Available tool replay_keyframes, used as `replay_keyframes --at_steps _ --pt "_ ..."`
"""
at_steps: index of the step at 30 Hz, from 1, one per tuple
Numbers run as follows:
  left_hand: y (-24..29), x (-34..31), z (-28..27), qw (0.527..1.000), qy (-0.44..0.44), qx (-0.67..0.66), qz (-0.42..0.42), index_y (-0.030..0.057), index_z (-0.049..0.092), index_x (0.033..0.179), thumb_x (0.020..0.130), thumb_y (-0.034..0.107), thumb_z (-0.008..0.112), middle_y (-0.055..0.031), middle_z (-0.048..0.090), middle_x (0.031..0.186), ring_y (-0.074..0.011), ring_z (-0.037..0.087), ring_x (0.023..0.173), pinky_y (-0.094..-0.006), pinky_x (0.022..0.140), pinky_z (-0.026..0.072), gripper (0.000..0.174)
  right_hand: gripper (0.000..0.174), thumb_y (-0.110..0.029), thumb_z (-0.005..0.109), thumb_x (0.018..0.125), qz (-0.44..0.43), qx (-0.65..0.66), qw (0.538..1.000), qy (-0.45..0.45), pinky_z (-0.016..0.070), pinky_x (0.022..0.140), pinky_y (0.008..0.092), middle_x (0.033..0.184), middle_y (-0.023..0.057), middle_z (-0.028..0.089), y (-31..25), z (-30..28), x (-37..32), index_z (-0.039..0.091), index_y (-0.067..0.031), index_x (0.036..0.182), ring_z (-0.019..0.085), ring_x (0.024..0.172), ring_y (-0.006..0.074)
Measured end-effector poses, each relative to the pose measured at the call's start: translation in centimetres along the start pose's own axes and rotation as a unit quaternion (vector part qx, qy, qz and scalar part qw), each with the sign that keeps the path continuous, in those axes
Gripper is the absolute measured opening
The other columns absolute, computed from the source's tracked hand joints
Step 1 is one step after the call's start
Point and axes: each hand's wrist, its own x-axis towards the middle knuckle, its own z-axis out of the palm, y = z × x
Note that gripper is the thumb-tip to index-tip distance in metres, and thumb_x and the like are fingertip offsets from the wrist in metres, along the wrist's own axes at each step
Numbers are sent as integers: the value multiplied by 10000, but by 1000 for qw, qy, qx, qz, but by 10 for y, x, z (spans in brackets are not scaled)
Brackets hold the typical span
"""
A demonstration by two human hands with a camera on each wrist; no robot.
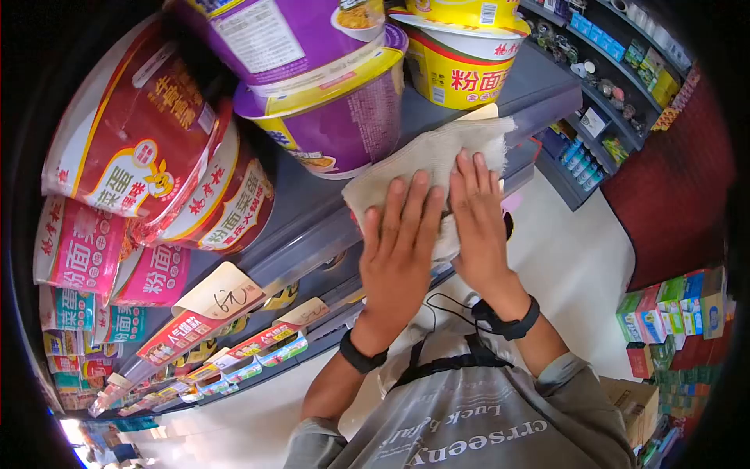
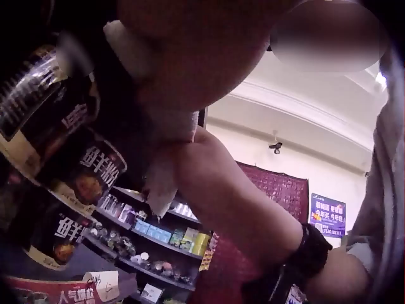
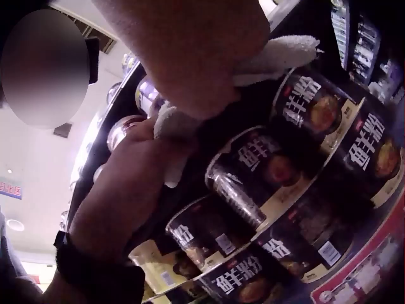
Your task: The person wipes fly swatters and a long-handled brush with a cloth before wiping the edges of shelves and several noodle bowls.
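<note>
A beige cloth [image 1: 426,160] with a frayed edge lies over the front edge of a dark shelf [image 1: 301,211]. My left hand [image 1: 402,242] rests flat on it, fingers straight and pointing toward the shelf. Beside it, my right hand [image 1: 478,223] presses on the cloth in the same way, fingers extended. Purple noodle tubs [image 1: 336,129] are stacked just behind the left hand's fingertips, and a yellow tub [image 1: 461,66] stands behind the cloth. In the right wrist view, part of the white-looking cloth [image 3: 278,60] sticks out past the hand.
Red noodle tubs [image 1: 133,125] crowd the shelf at left, above pink ones [image 1: 78,242]. A price card [image 1: 223,293] hangs on the shelf edge. Black tubs [image 3: 253,171] stand on a level below. Across the aisle are more shelves [image 1: 617,70] and stacked boxes [image 1: 672,309].
</note>
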Motion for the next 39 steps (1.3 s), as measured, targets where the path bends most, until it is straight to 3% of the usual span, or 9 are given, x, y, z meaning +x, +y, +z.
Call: replay_keyframes --at_steps 4,9,15,19,23,27,31,33,39 --pt "-20 -38 -25 994 -28 75 -73 58 394 1373 739 -31 477 -157 322 1467 -370 225 1382 -543 1102 98 645 520 -77 444 846 -57 112 991 -40 205 1106 508 1463 145 315 -38 18 -6 392 -11 1359 266 1364 348" --pt "-20 -49 -10 988 106 85 -69 -15 434 1321 722 -72 482 -231 324 1443 -428 206 1373 -574 1089 57 604 517 -43 443 834 -124 167 976 -65 197 1105 504 1456 139 338 -39 20 5 412 -1 1348 249 1374 347" --pt "19 26 35 999 13 -29 29 26 392 1372 710 -58 451 -138 314 1473 -339 209 1394 -544 1099 109 670 712 68 505 684 -22 110 994 18 208 1106 485 1462 169 312 39 -8 4 367 -2 1379 243 1376 353" --pt "22 19 23 999 -26 -33 18 17 393 1365 727 -35 464 -142 312 1473 -347 210 1391 -537 1103 102 644 826 121 536 586 25 123 991 42 199 1105 491 1469 176 298 19 -7 -3 358 3 1385 224 1378 376" --pt "-5 -49 -2 997 -1 38 -73 -8 397 1346 737 -32 478 -189 326 1453 -399 227 1373 -562 1098 66 615 656 14 505 713 -77 212 974 -30 232 1103 499 1463 148 317 -17 14 -12 393 -20 1358 247 1375 341" --pt "-8 -56 -17 994 50 60 -70 -14 395 1346 743 -36 454 -206 324 1449 -422 206 1374 -576 1092 66 606 557 -107 504 789 -128 221 965 -53 234 1116 461 1426 119 373 -35 17 -4 418 -55 1337 278 1368 294" --pt "2 -23 2 999 23 35 -30 -14 409 1341 761 -12 467 -187 337 1448 -403 222 1374 -569 1092 82 582 609 -26 541 731 -92 210 973 -37 221 1118 466 1432 135 366 2 -2 7 424 -27 1329 273 1368 307" --pt "15 5 19 1000 -12 17 -1 23 366 1379 721 9 586 -153 321 1464 -352 204 1392 -524 1112 104 694 658 33 556 683 -32 173 984 -31 222 1115 469 1433 148 364 22 -19 7 424 -11 1326 268 1368 325" --pt "27 16 19 994 -6 -111 -2 33 427 1348 692 -59 460 -134 372 1441 -371 242 1376 -537 1093 107 663 734 119 531 593 3 157 987 24 239 1089 482 1430 181 362 26 -16 -1 436 27 1315 264 1359 378"
